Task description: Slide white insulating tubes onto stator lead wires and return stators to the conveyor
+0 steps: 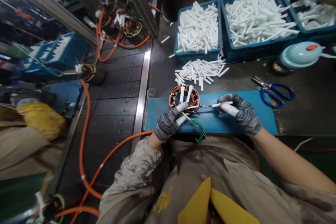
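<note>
A motor stator (pixel 184 97) with copper windings lies on a blue mat (pixel 252 115), two white sleeves standing up out of it. My left hand (pixel 169 122), in a grey glove, is closed around the stator's wire leads close to the stator's near side. My right hand (pixel 241 112), also gloved, pinches a thin white sleeve tube (pixel 222 104) that sits over a wire running from the stator. A green curved piece (pixel 198 128) hangs at the mat's near edge, below my left hand.
Loose white tubes (pixel 199 71) are piled behind the stator. Blue bins (pixel 198 29) full of white tubes stand at the back. Blue-handled scissors (pixel 274 91) and a pale blue lidded container (pixel 299 55) lie to the right. A conveyor (pixel 112 87) with more stators and orange cable (pixel 86 129) runs on the left.
</note>
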Motion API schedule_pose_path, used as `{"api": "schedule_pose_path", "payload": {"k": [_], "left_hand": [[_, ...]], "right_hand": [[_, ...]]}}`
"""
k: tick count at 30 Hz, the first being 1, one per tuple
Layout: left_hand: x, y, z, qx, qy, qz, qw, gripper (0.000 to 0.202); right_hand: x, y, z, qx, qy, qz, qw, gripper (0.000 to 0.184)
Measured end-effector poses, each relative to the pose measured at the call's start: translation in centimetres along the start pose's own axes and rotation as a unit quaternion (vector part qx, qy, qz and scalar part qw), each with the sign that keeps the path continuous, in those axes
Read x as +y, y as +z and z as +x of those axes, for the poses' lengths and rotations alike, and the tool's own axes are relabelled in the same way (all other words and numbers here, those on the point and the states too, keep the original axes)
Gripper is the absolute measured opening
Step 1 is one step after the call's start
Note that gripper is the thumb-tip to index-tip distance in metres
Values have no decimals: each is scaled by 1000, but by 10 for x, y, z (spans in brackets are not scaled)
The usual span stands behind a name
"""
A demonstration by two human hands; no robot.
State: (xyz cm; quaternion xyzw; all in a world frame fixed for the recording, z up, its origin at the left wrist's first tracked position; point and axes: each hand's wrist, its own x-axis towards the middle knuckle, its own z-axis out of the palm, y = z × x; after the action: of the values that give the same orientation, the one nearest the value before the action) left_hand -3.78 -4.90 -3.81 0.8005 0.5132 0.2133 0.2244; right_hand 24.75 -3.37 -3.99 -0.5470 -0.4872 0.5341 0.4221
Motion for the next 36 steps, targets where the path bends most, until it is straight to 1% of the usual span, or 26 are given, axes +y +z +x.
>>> {"api": "schedule_pose_path", "payload": {"k": [2, 4, 5, 7, 9, 10, 11, 12, 14, 15, 17, 18, 19, 20, 23, 24, 25, 26, 27, 28, 29, 30, 31, 32, 34, 36], "left_hand": [[-1, 0, 0, -2, 19, -15, 1000, 42], [-2, -1, 1, -11, 28, -28, 999, 42], [-2, -2, 2, -19, 27, -33, 999, 42], [-3, -4, 4, -39, 22, -37, 998, 43], [-3, -7, 6, -59, 17, -36, 997, 45], [-3, -8, 6, -66, 16, -34, 997, 46], [-2, -8, 7, -67, 16, -31, 997, 46], [-2, -8, 8, -65, 18, -26, 997, 46], [-2, -7, 8, -54, 26, -13, 998, 46], [-2, -6, 7, -49, 30, -6, 998, 46], [-2, -3, 6, -41, 37, 5, 998, 46], [-1, -2, 6, -37, 40, 8, 998, 45], [-1, -1, 6, -32, 43, 11, 999, 45], [-1, -1, 5, -27, 45, 12, 999, 45], [-1, 1, 4, -22, 45, 18, 999, 45], [-2, 1, 4, -24, 43, 21, 999, 45], [-2, 2, 4, -26, 41, 25, 999, 45], [-3, 2, 4, -26, 41, 29, 998, 45], [-3, 3, 5, -24, 43, 33, 998, 45], [-3, 5, 5, -20, 47, 39, 998, 45], [-2, 6, 6, -18, 52, 48, 997, 45], [-1, 6, 7, -16, 59, 61, 996, 45], [1, 6, 8, -17, 65, 79, 995, 45], [4, 5, 8, -21, 71, 103, 992, 45], [12, 0, 9, -36, 67, 167, 983, 46], [21, -8, 9, -49, 50, 236, 969, 47]], "right_hand": [[4, 1, 1, -10, -37, -22, 999, 28], [7, 3, -1, -24, -111, -72, 991, 22], [8, 5, -2, -38, -156, -112, 981, 19], [7, 11, -4, -73, -232, -213, 946, 19], [2, 20, -5, -90, -261, -306, 911, 27], [-1, 25, -4, -86, -259, -331, 903, 30], [-5, 30, -2, -85, -243, -335, 906, 33], [-9, 34, 1, -94, -215, -318, 918, 36], [-17, 40, 8, -142, -125, -249, 950, 42], [-20, 42, 12, -173, -71, -211, 960, 46], [-26, 43, 17, -218, 25, -163, 962, 53], [-28, 44, 18, -227, 49, -160, 959, 54], [-29, 44, 17, -226, 50, -170, 958, 53], [-30, 45, 15, -217, 29, -192, 956, 49], [-31, 45, 7, -141, -77, -283, 945, 34], [-30, 45, 6, -129, -87, -292, 944, 33], [-29, 44, 7, -138, -70, -277, 948, 35], [-27, 43, 10, -169, -27, -239, 956, 39], [-25, 43, 14, -214, 32, -182, 959, 45], [-23, 43, 18, -259, 94, -116, 954, 51], [-21, 43, 23, -293, 147, -55, 943, 57], [-20, 44, 27, -312, 183, -8, 932, 61], [-19, 46, 29, -317, 201, 17, 927, 64], [-20, 48, 30, -311, 203, 21, 928, 65], [-23, 51, 28, -289, 192, -11, 938, 68], [-28, 48, 22, -255, 178, -42, 949, 71]]}}
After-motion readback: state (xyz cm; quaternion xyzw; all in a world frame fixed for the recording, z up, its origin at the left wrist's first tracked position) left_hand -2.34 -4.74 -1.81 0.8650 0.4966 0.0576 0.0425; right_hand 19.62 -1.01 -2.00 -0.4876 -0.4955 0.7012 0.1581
